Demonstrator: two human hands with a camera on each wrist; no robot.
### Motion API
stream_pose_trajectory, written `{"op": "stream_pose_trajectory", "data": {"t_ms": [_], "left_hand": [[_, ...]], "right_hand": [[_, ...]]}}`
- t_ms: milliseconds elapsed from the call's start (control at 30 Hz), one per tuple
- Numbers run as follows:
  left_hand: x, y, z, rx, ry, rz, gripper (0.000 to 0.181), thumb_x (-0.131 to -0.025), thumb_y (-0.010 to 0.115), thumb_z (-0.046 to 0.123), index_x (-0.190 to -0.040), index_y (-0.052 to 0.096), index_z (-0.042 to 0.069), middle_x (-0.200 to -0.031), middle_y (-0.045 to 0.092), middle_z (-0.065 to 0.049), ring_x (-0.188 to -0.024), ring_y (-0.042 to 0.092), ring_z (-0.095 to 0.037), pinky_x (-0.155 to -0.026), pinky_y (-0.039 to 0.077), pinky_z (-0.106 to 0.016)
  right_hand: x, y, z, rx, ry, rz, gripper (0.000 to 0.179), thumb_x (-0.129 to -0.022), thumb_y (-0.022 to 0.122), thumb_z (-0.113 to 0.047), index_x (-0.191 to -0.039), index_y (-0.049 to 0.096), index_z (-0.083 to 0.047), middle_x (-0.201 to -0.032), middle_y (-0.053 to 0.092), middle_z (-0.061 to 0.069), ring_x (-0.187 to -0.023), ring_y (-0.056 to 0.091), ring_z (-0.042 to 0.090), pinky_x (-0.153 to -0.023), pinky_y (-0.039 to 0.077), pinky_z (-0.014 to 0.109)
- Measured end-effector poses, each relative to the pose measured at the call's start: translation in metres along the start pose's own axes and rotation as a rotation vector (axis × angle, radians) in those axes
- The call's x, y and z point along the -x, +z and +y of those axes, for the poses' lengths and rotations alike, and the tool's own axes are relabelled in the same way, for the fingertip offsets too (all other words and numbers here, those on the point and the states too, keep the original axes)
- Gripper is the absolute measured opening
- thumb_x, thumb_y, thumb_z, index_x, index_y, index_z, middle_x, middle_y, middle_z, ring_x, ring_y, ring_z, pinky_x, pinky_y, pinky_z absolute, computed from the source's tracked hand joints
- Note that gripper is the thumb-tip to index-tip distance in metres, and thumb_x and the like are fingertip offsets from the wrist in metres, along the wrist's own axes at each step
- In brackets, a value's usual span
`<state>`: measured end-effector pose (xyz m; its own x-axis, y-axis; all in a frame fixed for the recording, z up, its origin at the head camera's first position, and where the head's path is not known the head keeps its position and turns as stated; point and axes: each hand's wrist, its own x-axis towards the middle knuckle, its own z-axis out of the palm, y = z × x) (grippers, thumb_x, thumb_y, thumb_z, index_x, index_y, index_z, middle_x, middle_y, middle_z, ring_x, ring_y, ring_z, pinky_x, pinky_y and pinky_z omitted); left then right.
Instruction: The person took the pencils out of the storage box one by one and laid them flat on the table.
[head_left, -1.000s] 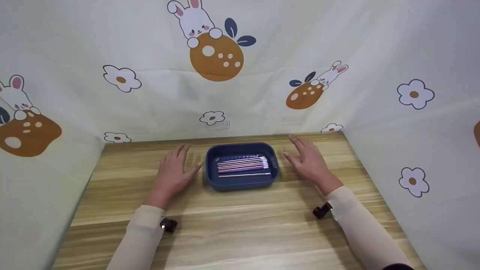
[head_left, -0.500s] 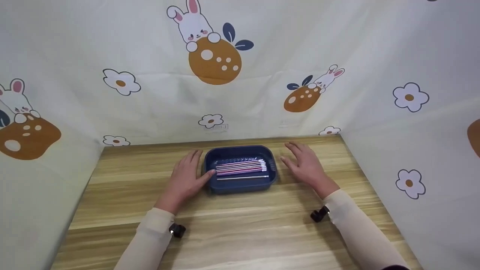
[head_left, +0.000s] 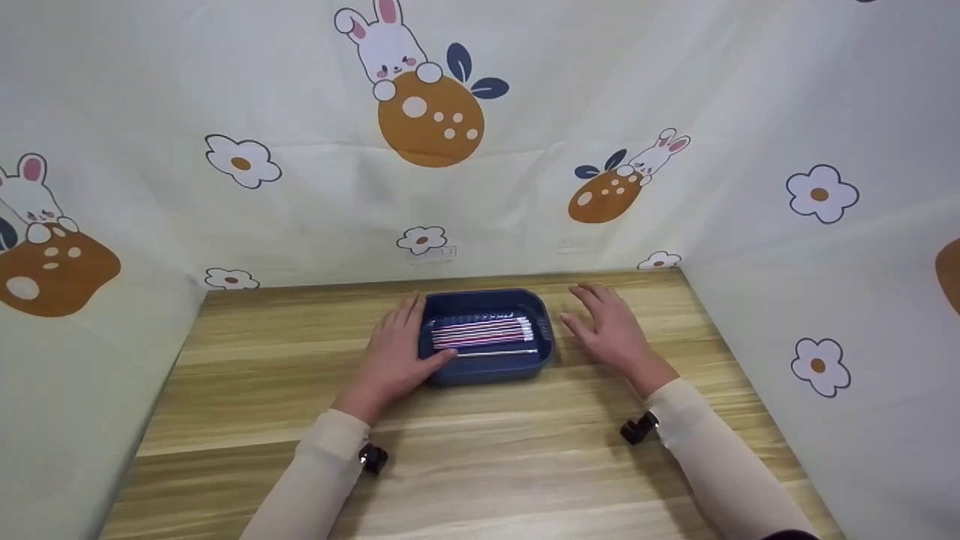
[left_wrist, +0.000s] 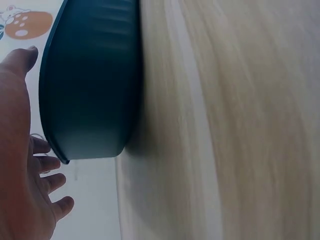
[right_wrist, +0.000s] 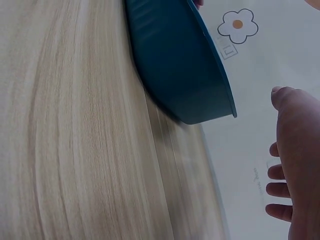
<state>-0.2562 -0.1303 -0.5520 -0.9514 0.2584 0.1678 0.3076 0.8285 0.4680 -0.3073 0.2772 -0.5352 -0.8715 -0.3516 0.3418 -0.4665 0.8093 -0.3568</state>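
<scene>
A dark blue rectangular basin with rounded corners stands near the back of the wooden table. Inside it lies a row of several striped pencils, white ends toward the right. One more pencil lies apart in front of that row. At the basin's left end is my left hand, its thumb reaching over the rim and its relaxed fingers along the outside. My right hand hovers to the right of the basin, fingers loosely extended and holding nothing; the right wrist view shows a gap between its thumb and the rim.
The wood-grain table reaches forward from the basin. Pale cloth walls printed with rabbits and flowers stand behind and at both sides. A small black camera is strapped at each wrist.
My left hand has moved right, from beside the basin to its left end, with the thumb now over the rim. The right hand stays nearly where it was.
</scene>
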Motion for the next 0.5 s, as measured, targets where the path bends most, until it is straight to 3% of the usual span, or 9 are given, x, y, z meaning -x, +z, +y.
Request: {"op": "stream_pose_trajectory", "data": {"t_ms": [500], "left_hand": [[-0.004, 0.006, 0.0001, -0.021, 0.023, -0.058, 0.136, -0.088, 0.07, 0.085, -0.176, 0.009, 0.0, -0.184, 0.012, -0.02, -0.169, 0.015, -0.039, -0.137, 0.011, -0.055]], "right_hand": [[0.0021, 0.0017, -0.0029, -0.012, 0.041, -0.01, 0.061, -0.107, 0.073, -0.04, -0.155, 0.063, -0.004, -0.156, 0.06, 0.02, -0.145, 0.054, 0.043, -0.123, 0.04, 0.061]]}}
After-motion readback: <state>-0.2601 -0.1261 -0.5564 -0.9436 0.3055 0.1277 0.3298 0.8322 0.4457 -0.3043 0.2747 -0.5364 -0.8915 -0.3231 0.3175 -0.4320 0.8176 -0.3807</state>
